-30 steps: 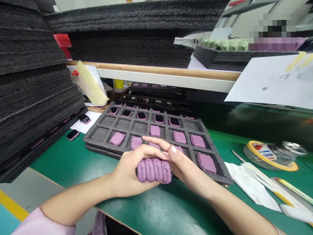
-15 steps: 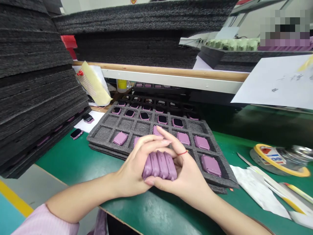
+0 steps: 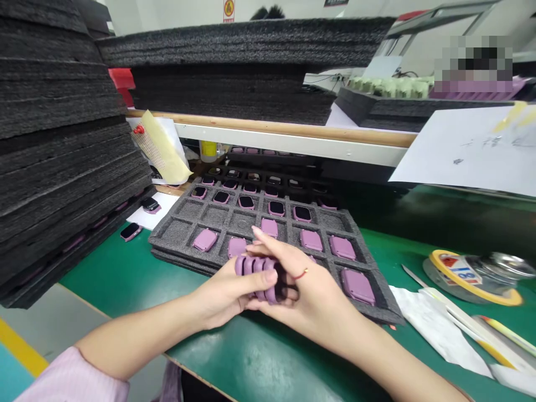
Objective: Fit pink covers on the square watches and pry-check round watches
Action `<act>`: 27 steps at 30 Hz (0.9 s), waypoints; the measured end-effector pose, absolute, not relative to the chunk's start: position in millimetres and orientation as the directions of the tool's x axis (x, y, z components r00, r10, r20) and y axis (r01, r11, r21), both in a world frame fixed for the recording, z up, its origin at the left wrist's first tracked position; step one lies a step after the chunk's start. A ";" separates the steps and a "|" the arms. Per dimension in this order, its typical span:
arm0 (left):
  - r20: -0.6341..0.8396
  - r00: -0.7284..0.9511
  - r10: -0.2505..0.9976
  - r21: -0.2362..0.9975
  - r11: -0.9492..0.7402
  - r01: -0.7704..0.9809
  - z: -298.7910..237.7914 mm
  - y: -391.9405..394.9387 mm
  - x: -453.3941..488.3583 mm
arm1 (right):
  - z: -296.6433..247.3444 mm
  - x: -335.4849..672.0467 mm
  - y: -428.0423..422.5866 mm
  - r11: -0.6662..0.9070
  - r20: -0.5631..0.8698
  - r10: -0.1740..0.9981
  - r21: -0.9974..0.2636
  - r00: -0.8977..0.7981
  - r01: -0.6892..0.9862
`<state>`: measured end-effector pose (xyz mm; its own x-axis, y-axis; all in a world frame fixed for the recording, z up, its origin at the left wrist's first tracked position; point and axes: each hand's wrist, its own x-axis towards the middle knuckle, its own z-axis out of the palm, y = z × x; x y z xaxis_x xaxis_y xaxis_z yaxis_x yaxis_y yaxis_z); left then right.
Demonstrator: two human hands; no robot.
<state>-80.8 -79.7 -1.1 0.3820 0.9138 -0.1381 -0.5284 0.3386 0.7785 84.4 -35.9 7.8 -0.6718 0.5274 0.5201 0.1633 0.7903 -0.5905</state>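
Purple watch cases (image 3: pixel 358 286) are seated in the foam tray (image 3: pixel 176 230); a row of cases (image 3: pixel 254 267) is clasped by left hand (image 3: pixel 224 293) and right hand (image 3: pixel 316 287), fingers curled, above the green tabletop (image 3: pixel 117 262), before a shelf (image 3: pixel 293 143).

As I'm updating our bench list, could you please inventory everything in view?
Compartmented foam tray: one atop others, grey, centre
Squarish plain cases: at least six, purple, nearer compartments
Glossy rounded watches: many, black and purple, farther compartments, tray's left
Rounded cases: about four, purple, in hand
Long shelf: one, white, above tray
Foam slab stacks: several, black, left and shelf
Paper sheets: several, white and yellow, by shelf
Glassy round jar: one, clear and yellow, right
Crumpled sheet: at least one, white, right
Slim tools: several, white and yellow, right
Flat tabletop: one, green, beneath
Left hand: one, bare, around rounded cases
Right hand: one, bare, beside them
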 end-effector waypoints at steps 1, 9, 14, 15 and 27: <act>-0.153 0.394 0.906 0.737 0.370 -0.565 -1.5 -79.7 -81.7 | 13.1 87.1 -35.3 0.743 0.493 0.571 -0.650 -0.657 0.159; -0.145 0.439 0.887 0.609 0.429 -0.667 -2.6 -80.3 -87.2 | 38.1 95.9 -32.3 0.722 0.543 0.583 -0.688 -0.603 0.078; -0.068 0.475 0.877 0.633 0.406 -0.659 -5.9 -79.5 -88.4 | 35.3 95.7 -37.1 0.735 0.687 0.661 -0.674 -0.300 0.077; -0.047 0.484 0.874 0.640 0.399 -0.657 -6.9 -79.4 -89.1 | 36.0 96.5 -38.7 0.720 0.698 0.686 -0.691 -0.204 0.056; 0.024 0.522 0.852 0.714 0.351 -0.605 -1.1 -81.6 -91.3 | 28.0 89.2 -43.7 0.843 0.668 0.498 -0.523 -0.553 0.126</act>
<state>-91.3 -81.6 -1.1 0.5224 0.8524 0.0242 -0.6054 0.3507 0.7145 89.2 -43.7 28.0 -0.5530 0.4975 0.6683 0.1255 0.8427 -0.5235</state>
